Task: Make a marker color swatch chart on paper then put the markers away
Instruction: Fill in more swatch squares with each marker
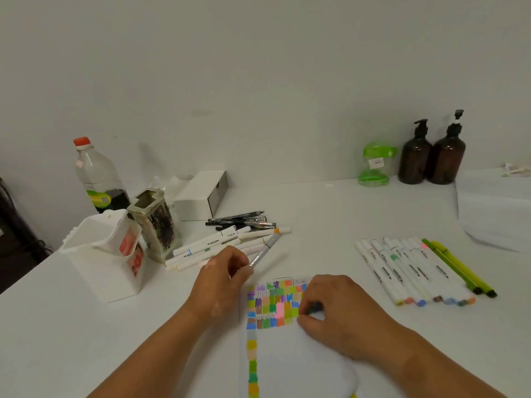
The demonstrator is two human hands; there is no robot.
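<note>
1. Our left hand (pixel 221 280) is curled round a grey marker (pixel 264 251), which angles up and away toward the marker pile (pixel 224 242).
2. Our right hand (pixel 339 311) rests on the paper (pixel 287 354), fingertips pinching a small dark object (pixel 314 307) that is too blurred to name.
3. The swatch chart (pixel 273 303) fills the paper's top, and one column of colours runs down its left edge.
4. On the right, a row of white markers (pixel 408 271) lies side by side, with two green pens (pixel 459 271) just beside it.
5. On to the containers: at far left a white tub (pixel 106 254) stands open-topped, and we cannot tell what it holds.
6. Touching it, a square patterned cup (pixel 155 222) is also open on top, its inside hidden from us.
7. Behind them, a red-capped bottle (pixel 100 179) holds dark liquid low down.
8. At the back wall stand two brown pump bottles (pixel 431 159) and a green-lidded clear jar (pixel 375 165).
</note>
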